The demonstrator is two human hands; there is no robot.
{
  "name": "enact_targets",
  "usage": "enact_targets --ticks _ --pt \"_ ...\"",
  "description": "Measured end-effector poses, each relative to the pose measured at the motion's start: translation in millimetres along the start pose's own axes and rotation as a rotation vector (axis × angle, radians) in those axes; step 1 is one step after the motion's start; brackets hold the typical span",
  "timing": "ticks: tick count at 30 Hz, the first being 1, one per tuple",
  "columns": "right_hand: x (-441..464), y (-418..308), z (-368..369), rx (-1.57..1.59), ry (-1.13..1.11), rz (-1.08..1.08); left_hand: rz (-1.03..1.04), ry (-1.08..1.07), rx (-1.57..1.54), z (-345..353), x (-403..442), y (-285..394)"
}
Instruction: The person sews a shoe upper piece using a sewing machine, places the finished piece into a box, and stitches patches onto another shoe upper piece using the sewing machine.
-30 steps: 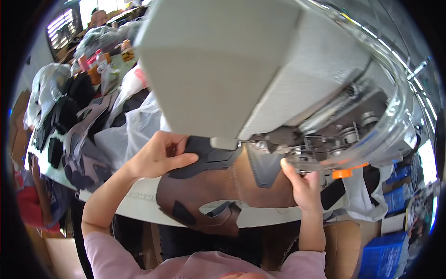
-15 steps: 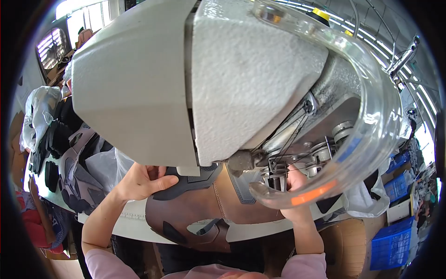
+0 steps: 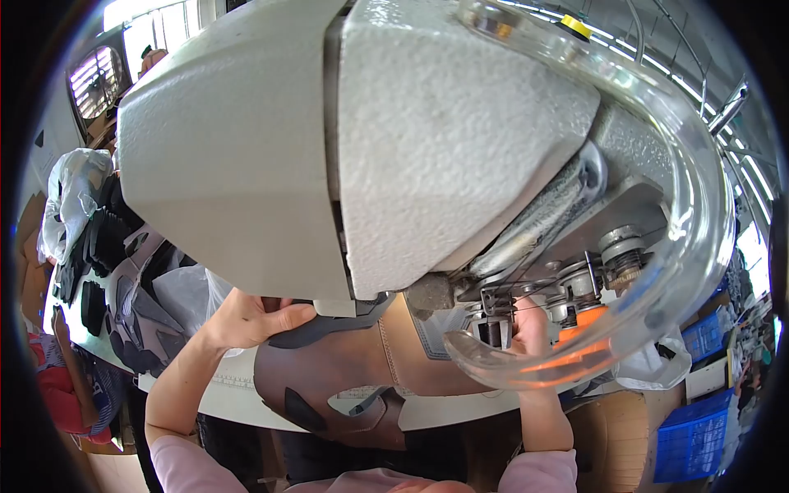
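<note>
A sewing machine (image 3: 460, 148) fills the upper middle of the head view, its presser and needle parts (image 3: 491, 316) low on the right side. Beneath it lies a brown leather shoe upper (image 3: 329, 366) with a stitched seam and a cut-out opening. My left hand (image 3: 246, 320) is closed on a dark grey shoe piece (image 3: 333, 330) at the upper's left side, thumb on top. A grey perforated strip (image 3: 431, 333) shows on the leather near the presser. My right hand (image 3: 532, 329) is beside the needle area, its fingers largely hidden behind the presser and clear guard (image 3: 694, 205).
The white table (image 3: 222, 407) carries a printed ruler along its front. At left are grey shoe parts (image 3: 144, 316), black pieces (image 3: 105, 238) and plastic bags (image 3: 74, 193). Blue crates (image 3: 694, 435) and a white bag (image 3: 653, 366) are at right.
The view has shifted slightly nearer the machine, so its head and guard look larger. The thread lever and threads look different. Both hands stay nearly in place; less of the dark grey piece shows.
</note>
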State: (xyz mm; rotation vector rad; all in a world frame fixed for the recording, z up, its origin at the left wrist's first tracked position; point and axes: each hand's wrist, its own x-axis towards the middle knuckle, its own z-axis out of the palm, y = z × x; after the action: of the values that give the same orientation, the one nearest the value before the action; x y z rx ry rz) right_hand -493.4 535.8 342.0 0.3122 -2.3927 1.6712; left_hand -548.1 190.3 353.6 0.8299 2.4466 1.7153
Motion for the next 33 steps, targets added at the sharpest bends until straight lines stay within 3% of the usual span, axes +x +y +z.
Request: enact_targets --ticks 5,8,10,15,21,26,33 --pt "2 14 -3 -0.213 -0.044 -0.084 -0.059 -0.016 -0.018 -1 -2 4" --pt "6 34 -9 0.331 -0.078 0.087 -0.043 0.001 -0.036 2 -2 5" --pt "7 39 -10 0.498 -0.088 0.157 -0.022 0.000 -0.033 1 -2 3" --pt "12 42 -12 0.333 -0.096 0.160 0.029 0.026 -0.025 1 -3 0" --pt "18 35 -24 0.287 -0.058 0.203 -0.128 0.090 -0.353 16 -14 -3" --pt "24 25 -27 0.250 0.034 0.222 -0.150 0.315 -0.142 60 -37 33" --pt "27 22 -34 0.218 0.107 0.238 -0.133 0.392 -0.228 75 -43 21"
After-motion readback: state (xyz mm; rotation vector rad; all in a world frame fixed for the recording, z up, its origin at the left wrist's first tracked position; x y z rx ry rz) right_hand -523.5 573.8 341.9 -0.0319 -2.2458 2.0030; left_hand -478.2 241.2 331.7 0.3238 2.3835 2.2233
